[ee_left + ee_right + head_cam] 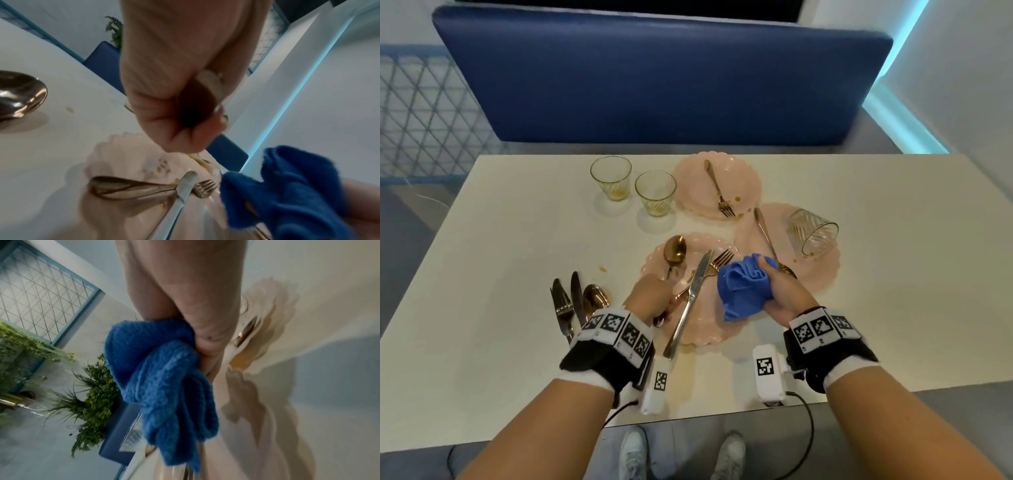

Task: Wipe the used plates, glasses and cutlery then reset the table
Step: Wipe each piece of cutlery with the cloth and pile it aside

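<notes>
Three scalloped pink plates sit mid-table. On the near plate (709, 335) lie a gold spoon (674, 251), a gold fork (724, 257) and a silver knife (690, 298) whose handle overhangs the rim. My left hand (652, 294) is curled over this plate's left side around a cutlery handle; which piece it is stays hidden. In the left wrist view, the fist (174, 97) hangs above the spoon (123, 188) and knife (185, 185). My right hand (784, 291) grips a bunched blue cloth (743, 287) (160, 369) just right of the knife.
The far plate (695, 178) carries a fork (719, 192). The right plate (822, 270) holds a long spoon (765, 233) and a tipped glass (813, 231). Two upright glasses (610, 178) (655, 193) stand behind. Dark fork (563, 305), knife (577, 298) and spoon (595, 298) lie at left.
</notes>
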Demonstrator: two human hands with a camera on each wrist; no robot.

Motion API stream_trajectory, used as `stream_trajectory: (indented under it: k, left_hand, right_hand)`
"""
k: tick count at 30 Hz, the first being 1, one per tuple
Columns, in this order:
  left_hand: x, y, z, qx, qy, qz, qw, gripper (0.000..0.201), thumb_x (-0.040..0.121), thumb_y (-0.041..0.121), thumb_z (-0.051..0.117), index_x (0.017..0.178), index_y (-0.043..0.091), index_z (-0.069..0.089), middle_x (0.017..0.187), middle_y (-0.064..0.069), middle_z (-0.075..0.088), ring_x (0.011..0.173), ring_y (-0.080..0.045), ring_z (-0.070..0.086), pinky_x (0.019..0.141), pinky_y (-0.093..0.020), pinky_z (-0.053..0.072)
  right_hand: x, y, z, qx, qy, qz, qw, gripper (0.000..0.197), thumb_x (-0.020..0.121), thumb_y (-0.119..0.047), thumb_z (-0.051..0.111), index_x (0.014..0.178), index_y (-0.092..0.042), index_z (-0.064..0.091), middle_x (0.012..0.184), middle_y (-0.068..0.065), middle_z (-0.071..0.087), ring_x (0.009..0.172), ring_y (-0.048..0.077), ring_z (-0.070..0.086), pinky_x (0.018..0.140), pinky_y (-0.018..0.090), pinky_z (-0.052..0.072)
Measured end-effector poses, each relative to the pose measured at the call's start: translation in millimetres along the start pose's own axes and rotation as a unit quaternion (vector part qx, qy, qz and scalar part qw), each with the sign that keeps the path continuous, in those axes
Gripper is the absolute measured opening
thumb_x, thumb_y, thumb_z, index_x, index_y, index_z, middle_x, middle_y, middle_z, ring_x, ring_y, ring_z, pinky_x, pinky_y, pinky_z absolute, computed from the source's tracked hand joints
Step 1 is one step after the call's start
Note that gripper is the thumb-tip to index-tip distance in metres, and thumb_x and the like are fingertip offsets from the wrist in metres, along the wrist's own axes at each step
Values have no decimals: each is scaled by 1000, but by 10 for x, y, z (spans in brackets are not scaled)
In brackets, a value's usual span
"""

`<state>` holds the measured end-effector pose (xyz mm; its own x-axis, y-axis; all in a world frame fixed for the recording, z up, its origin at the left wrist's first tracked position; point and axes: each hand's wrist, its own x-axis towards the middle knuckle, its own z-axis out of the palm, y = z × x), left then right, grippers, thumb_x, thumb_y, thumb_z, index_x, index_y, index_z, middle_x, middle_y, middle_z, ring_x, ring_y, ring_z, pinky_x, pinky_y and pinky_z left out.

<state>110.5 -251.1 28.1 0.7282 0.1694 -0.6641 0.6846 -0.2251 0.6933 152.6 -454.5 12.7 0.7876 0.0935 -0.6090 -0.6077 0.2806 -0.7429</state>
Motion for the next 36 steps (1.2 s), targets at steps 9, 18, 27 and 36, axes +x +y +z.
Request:
stream_trajectory:
  k: [9, 18, 27, 36]
  left_hand:
    - [-363, 69, 351, -58, -98, 54, 992, 17, 99, 16, 23, 103, 15, 39, 62, -1, 34, 44, -9, 30, 36, -16, 25]
    - [-500, 37, -101, 39, -111, 90, 989, 19, 99, 15, 28, 84, 16, 39, 63, -1, 39, 46, -12, 29, 39, -19, 23]
    - [-715, -133, -54, -12, -73, 128, 989, 24, 101, 23, 30, 92, 12, 50, 62, -2, 46, 41, -10, 36, 36, -17, 28]
    - [-509, -199, -5, 101, 12, 204, 974, 27, 100, 18, 32, 76, 18, 44, 67, 4, 44, 60, -11, 43, 53, -22, 33]
  right_hand:
    - [491, 449, 412, -167, 3, -96, 981, 78, 38, -70, 82, 96, -21, 65, 101, 7, 71, 96, 26, 69, 89, 48, 53]
    - [45, -30, 708, -391, 87, -281, 872, 34, 91, -28, 60, 112, -2, 58, 96, 6, 58, 90, 18, 53, 76, 20, 38]
    - [-10, -189, 772, -241, 119, -322, 908, 17, 87, -5, 62, 101, -5, 53, 98, 8, 57, 92, 22, 55, 92, 41, 48]
    - [-153, 351, 998, -55, 131, -126, 982, 10, 91, -14, 59, 83, -16, 53, 78, 4, 61, 74, 25, 63, 65, 35, 54]
